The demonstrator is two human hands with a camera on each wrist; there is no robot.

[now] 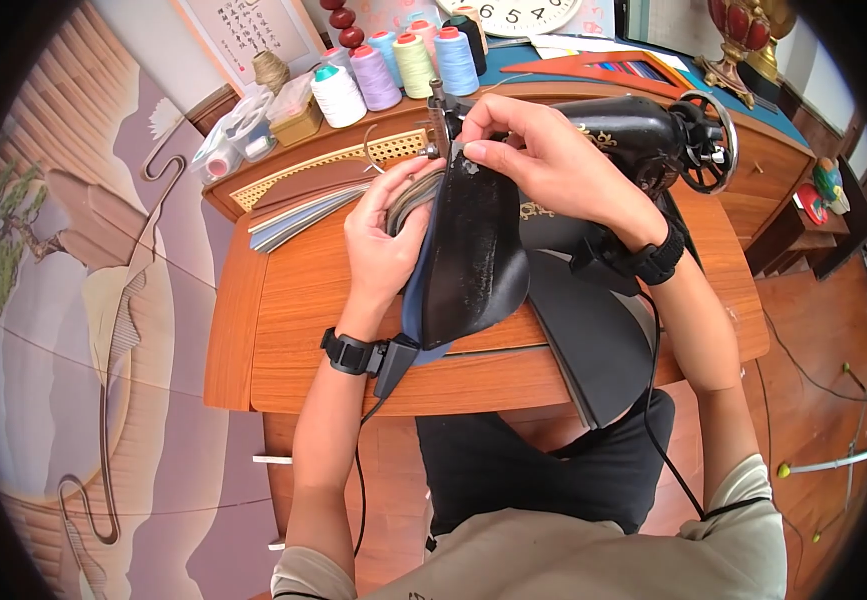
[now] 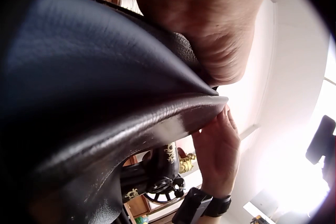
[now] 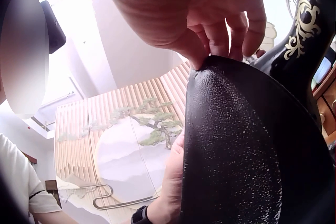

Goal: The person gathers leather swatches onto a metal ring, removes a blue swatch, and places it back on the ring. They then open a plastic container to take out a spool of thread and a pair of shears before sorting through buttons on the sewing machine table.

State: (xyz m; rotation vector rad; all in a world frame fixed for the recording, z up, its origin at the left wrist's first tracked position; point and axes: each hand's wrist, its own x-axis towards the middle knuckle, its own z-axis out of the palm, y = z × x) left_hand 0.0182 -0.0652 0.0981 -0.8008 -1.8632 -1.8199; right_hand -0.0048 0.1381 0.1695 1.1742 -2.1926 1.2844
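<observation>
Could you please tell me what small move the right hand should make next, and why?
Perhaps it should ease the black piece gently away from the layered bundle, because the right hand pinches its top edge while the left hand grips the bundle.

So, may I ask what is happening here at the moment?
A person sits at a sewing machine. The right hand pinches the top of a black piece, and the left hand grips some bent layers beside it. The piece is held up over the table. More dark sheets lie at the front edge, to the right.
</observation>
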